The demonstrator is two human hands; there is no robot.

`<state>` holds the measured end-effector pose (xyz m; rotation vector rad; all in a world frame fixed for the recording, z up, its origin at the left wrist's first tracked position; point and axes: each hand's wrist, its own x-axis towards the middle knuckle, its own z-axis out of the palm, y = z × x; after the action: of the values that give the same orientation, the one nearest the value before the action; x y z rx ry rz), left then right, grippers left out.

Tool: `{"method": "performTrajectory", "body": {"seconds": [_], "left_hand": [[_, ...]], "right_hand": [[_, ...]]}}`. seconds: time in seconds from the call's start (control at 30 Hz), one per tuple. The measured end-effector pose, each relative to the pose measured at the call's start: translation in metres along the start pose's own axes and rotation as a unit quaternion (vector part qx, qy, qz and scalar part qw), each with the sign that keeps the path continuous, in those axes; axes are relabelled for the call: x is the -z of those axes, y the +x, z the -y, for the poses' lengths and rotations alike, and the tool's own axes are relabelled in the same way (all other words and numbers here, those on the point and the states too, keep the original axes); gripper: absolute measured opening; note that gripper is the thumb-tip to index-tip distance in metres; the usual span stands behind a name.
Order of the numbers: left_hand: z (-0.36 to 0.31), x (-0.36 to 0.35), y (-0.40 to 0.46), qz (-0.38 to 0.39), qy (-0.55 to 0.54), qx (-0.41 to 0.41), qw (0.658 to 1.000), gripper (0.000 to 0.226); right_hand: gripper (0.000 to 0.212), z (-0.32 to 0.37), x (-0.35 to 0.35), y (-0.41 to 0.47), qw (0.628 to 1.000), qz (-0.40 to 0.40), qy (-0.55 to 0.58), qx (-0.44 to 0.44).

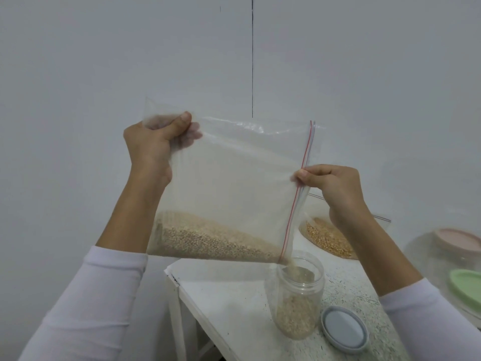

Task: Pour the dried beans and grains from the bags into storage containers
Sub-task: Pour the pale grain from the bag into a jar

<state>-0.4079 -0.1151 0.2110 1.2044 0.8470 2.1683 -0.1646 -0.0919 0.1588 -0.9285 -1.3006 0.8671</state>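
Both hands pinch the tilted zip bag (229, 183), the left hand (153, 144) lifting its bottom corner, the right hand (330, 183) steadying the mouth, so grain (208, 241) funnels into the open jar (299, 293) on the worktop (234, 303).

a white speckled table (234, 303) stands against a plain white wall (104, 61) crossed by a thin dark vertical line (252, 56).
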Motion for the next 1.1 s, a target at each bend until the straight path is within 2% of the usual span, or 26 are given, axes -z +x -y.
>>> {"method": "performTrajectory", "body": {"seconds": [0.5, 0.63, 0.77, 0.9, 1.1], "left_hand": [[0.006, -0.004, -0.003, -0.001, 0.005, 0.002, 1.000, 0.009], [0.007, -0.008, -0.003, 0.003, 0.006, -0.001, 1.000, 0.011], [0.010, -0.008, -0.003, 0.007, 0.018, 0.004, 1.000, 0.008], [0.011, -0.011, -0.003, 0.010, 0.009, 0.007, 1.000, 0.015], [0.011, -0.011, -0.005, 0.016, 0.020, 0.001, 1.000, 0.006]], "right_hand": [[0.008, -0.006, 0.006, 0.002, 1.000, 0.003, 0.000, 0.000], [0.008, -0.006, 0.008, 0.005, 1.000, -0.021, 0.008, 0.003], [0.009, -0.009, 0.011, 0.004, 1.000, -0.004, -0.007, -0.005], [0.009, -0.007, 0.013, 0.008, 1.000, -0.022, 0.000, 0.000], [0.007, -0.011, 0.015, 0.009, 1.000, -0.011, -0.008, -0.004]]}}
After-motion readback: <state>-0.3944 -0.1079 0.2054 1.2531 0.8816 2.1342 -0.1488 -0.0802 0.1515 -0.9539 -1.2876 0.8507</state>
